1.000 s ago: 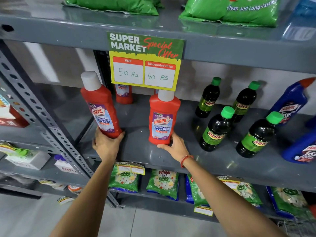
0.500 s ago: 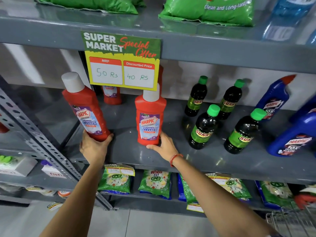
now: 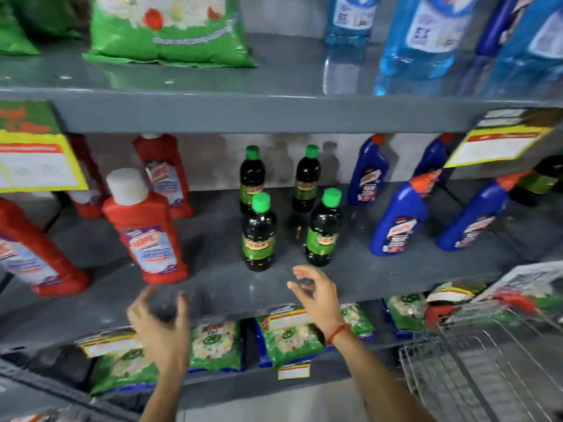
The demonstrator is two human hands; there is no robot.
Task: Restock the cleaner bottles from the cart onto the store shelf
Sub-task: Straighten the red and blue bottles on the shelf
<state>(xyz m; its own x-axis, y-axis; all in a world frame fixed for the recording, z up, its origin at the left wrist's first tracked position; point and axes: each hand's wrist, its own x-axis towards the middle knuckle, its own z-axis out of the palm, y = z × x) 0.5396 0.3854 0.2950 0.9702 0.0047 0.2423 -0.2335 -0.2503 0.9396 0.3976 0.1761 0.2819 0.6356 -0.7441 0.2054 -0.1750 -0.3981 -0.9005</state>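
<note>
Two red cleaner bottles [image 3: 146, 229] stand near the front of the grey shelf [image 3: 228, 287], labels outward for shoppers. Our left hand [image 3: 161, 324] and right hand [image 3: 316, 296] hover empty, fingers spread. We judge the wire cart [image 3: 475, 360], cut off and blurred, comes next.

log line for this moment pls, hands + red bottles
left hand: open, empty | right hand: open, empty | two front red plastic cleaner bottles with white caps: on grey metal shelf, unheld | wire cart: right
</note>
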